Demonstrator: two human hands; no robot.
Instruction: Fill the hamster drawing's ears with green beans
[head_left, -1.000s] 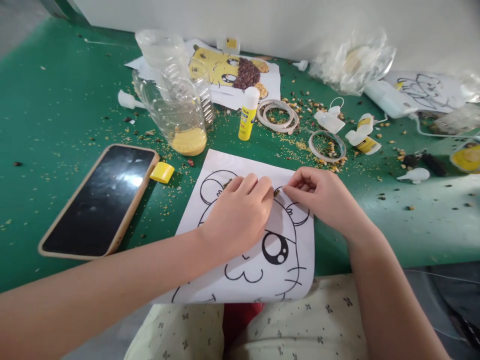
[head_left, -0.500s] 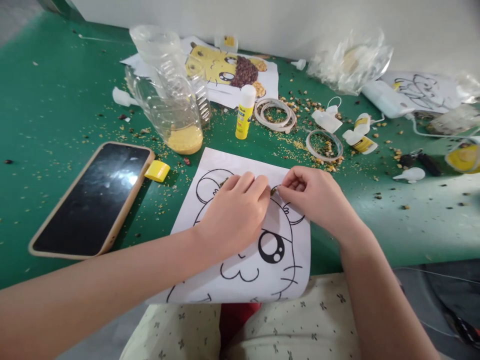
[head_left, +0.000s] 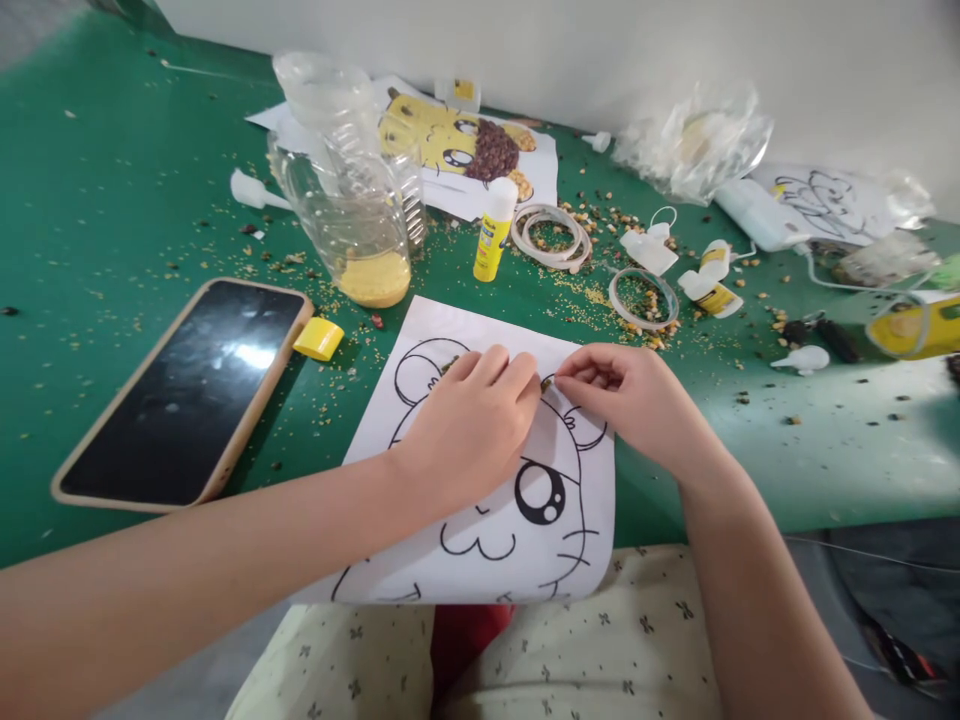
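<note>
A sheet of white paper [head_left: 442, 325] with a black-line cartoon animal lies before me, its lower end over the table edge. My left hand [head_left: 480, 430] rests on the drawn head, fingers bent down and together; their tips are hidden. Just right of it, my right hand [head_left: 619, 395] touches the paper near the right ear, thumb and forefinger pinched. Whatever is in that pinch is too small to make out. Small dark green bits [head_left: 547, 383] sit along the head's top line between the hands, and a few more show by the left ear.
Left lies a phone [head_left: 180, 395] beside a yellow cap [head_left: 319, 340]. Behind the sheet stand a cut plastic bottle [head_left: 337, 220] holding yellow grains and a glue stick [head_left: 493, 232]. Tape rolls [head_left: 551, 238], small glue bottles [head_left: 712, 280] and scattered grains lie right. A partly filled picture [head_left: 450, 150] lies at the back.
The view has shifted slightly. My left hand stays in place on the paper; my right hand's curled fingers have moved a little, still at the same spot by the ear.
</note>
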